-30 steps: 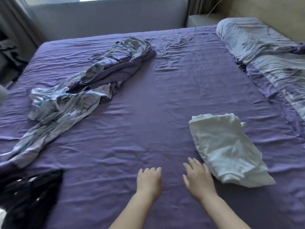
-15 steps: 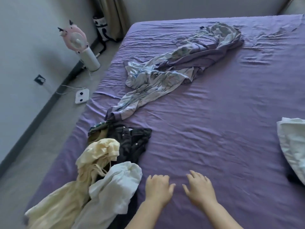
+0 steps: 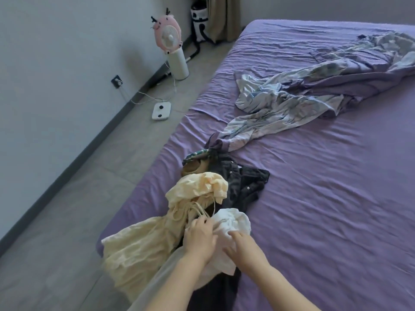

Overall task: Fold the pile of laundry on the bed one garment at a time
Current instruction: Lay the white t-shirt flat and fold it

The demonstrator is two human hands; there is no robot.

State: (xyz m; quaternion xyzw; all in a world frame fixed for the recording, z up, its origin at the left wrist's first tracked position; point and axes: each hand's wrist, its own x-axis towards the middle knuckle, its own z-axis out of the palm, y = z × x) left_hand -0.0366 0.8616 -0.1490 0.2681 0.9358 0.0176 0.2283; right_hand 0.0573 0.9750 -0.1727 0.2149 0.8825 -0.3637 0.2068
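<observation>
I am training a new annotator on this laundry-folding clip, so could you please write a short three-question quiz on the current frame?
1. True or false: both hands are on the white garment.
2. Which garment lies directly left of the white one? A) cream garment B) black denim garment C) patterned sheet
3. Fill in: the pink fan stands on the ____ beside the bed.

Key
1. True: the left hand and right hand both rest on it; a firm grip cannot be confirmed.
2. A
3. floor
</observation>
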